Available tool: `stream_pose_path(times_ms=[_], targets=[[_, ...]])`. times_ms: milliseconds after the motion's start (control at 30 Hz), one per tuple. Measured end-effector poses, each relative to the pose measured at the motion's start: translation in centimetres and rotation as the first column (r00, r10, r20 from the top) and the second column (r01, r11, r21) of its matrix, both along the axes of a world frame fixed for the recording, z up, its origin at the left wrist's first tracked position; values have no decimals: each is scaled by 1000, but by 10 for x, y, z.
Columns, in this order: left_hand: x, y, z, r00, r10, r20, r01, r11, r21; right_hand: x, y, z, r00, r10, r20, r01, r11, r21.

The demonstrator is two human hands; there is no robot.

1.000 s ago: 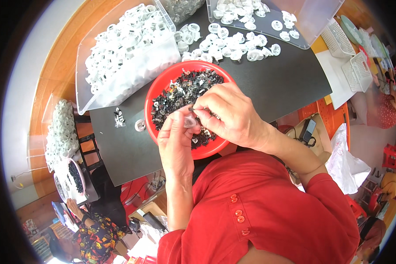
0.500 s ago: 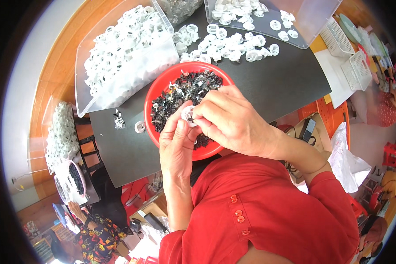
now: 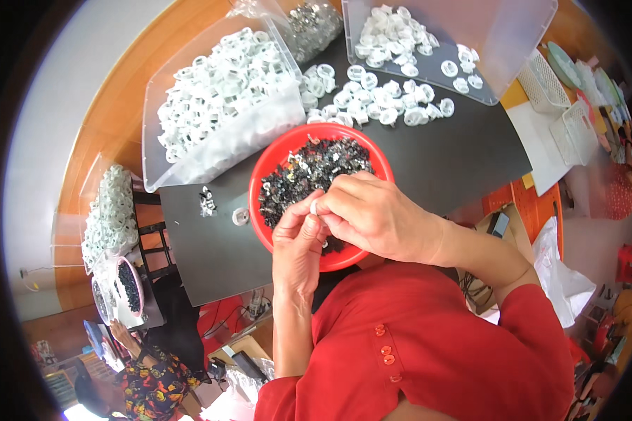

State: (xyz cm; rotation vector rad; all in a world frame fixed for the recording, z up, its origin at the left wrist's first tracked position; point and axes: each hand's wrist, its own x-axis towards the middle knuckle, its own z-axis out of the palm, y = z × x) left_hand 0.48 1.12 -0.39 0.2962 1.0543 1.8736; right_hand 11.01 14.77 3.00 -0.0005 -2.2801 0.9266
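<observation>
Over the red basin (image 3: 255, 188), my left hand (image 3: 295, 245) and my right hand (image 3: 383, 219) meet fingertip to fingertip. A small white round plastic part (image 3: 314, 208) is pinched between them, now turned nearly edge-on and mostly covered by fingers. Whether my right fingers also hold a tiny piece cannot be seen. Many small black and clear pieces (image 3: 288, 184) fill the basin beneath. Left of the basin, one white plastic part (image 3: 240, 216) lies on the dark table (image 3: 456, 151), beside a little cluster of black and white bits (image 3: 207, 202).
A clear bin (image 3: 225, 158) heaped with white parts stands at the back left. More white parts (image 3: 383, 102) lie loose behind the basin, before a second clear bin (image 3: 495, 84). A bag of parts (image 3: 312, 31) sits between. Another person's hand (image 3: 124, 338) is at lower left.
The white part has turned from face-on to nearly edge-on in my fingers. The whole view has shifted, so table and basin appear lower and farther right.
</observation>
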Motion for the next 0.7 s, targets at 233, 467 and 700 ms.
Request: stream_pose_path(times_ms=[233,467,700], targets=[[5,1,5,999,-30,-16,30,1000,-2,5,9,8,989,106,106,-95,990,-104],[-34,33,60,900,3,-437,-76,986,-150,20,21,-2,992,-63,109,91,957,-277],[-118,52,134,235,263,-936,-450,883,135,35,33,-20,941,-337,42,335,903,-267]])
